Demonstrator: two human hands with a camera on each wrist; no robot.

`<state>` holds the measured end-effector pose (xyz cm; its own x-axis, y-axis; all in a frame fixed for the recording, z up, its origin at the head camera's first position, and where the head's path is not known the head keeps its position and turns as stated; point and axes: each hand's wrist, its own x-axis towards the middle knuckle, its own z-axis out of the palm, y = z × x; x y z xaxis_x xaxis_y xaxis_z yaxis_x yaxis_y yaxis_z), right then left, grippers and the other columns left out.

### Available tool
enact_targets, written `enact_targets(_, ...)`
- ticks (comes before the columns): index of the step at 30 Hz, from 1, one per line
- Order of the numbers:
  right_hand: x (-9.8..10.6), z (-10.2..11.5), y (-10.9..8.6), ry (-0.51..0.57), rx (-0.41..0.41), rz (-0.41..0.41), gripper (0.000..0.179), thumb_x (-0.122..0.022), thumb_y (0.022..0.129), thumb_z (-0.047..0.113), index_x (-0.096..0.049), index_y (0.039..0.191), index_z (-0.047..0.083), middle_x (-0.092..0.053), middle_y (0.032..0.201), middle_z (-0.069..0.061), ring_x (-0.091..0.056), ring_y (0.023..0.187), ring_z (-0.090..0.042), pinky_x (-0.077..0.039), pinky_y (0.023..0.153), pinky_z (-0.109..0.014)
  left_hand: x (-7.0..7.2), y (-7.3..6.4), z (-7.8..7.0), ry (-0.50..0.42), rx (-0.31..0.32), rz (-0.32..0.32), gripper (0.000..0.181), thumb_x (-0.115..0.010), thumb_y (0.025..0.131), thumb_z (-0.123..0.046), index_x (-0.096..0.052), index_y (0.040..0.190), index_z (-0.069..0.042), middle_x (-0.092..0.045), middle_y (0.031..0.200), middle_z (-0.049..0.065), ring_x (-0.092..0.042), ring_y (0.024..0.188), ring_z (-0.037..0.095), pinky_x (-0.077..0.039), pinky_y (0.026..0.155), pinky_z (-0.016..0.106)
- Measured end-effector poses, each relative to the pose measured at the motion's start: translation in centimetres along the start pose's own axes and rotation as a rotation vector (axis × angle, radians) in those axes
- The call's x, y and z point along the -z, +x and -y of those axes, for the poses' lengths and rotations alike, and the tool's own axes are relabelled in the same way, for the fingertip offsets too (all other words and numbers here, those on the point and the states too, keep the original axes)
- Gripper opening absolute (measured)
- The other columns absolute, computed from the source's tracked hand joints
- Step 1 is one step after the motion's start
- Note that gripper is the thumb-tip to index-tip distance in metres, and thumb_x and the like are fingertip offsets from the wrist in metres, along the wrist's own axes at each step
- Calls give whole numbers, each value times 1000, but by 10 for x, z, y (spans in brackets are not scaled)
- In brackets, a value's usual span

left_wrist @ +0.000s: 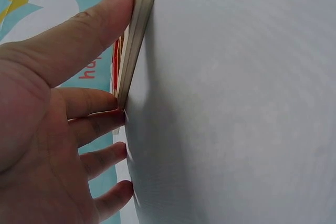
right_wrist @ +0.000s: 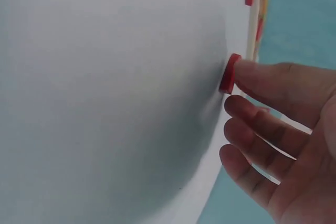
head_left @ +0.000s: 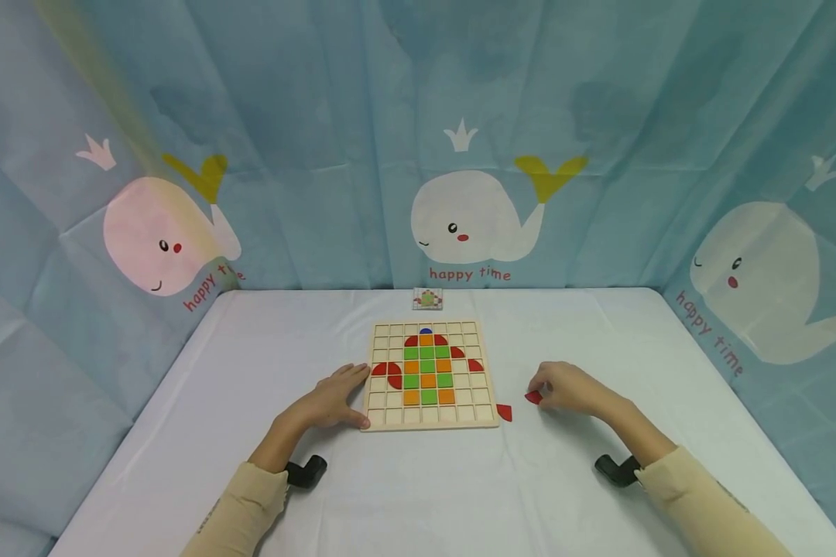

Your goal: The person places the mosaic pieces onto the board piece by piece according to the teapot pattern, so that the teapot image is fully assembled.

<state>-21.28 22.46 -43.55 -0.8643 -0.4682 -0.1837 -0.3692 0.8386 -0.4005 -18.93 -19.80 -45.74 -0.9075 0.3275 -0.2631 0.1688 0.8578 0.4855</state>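
A square wooden grid board [head_left: 390,420] lies mid-table, with orange and green square tiles, several red quarter-circle pieces and a blue rounded piece [head_left: 426,331] set in its cells. At the board's left side is my left hand [head_left: 333,398], fingers spread and fairly straight, thumb against the near-left corner; the left wrist view shows the thumb on the board's edge [left_wrist: 137,40]. To the right of the board, my right hand [head_left: 567,387] pinches a red quarter-circle piece [head_left: 533,397] at the table surface. Its thumb covers part of that piece [right_wrist: 229,74] in the right wrist view.
Another red quarter-circle piece [head_left: 505,412] lies against the board's lower right side. Beyond the board is a small picture card [head_left: 428,299] showing a coloured pattern. A blue whale-print curtain [head_left: 362,216] surrounds the white-covered table [head_left: 418,495] at the back and sides.
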Motion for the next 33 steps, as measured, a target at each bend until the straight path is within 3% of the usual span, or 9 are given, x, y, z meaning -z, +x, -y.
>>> enact_targets(9, -8, -2, -3, -14, 18, -23, 21, -72, 77, -3, -77, 94, 9, -62, 86, 4, -51, 75, -11, -46, 64, -23, -1, 0, 2, 4, 2, 0, 100, -85, 72, -31, -33, 151, -2, -30, 159, 16, -19, 149, 41, -17, 116, 66)
enact_targets(20, -7, -2, -4, -48, 26, -70, 16, -75, 78, 3, -76, 94, 5, -63, 84, 3, -51, 73, -9, -47, 65, -24, -1, 0, 0, 9, 6, 4, 101, -85, 71, -33, -32, 151, -2, -30, 159, 17, -18, 149, 41, -18, 116, 65)
enact_targets(28, -6, -2, -4, -28, 1, -61, 20, -78, 78, 9, -74, 97, 6, -63, 85, 2, -54, 75, -10, -49, 66, -26, 0, 0, 0, 5, 7, 6, 101, -85, 71, -32, -32, 151, -2, -29, 159, 16, -17, 149, 41, -17, 117, 65)
enact_targets(33, -3, -3, -4, -37, 63, -67, 30, -66, 78, -7, -76, 98, 12, -59, 88, 2, -52, 76, -11, -46, 65, -23, 1, 0, 0, 1, 2, 0, 101, -86, 71, -32, -32, 151, -2, -30, 159, 17, -17, 149, 42, -17, 116, 66)
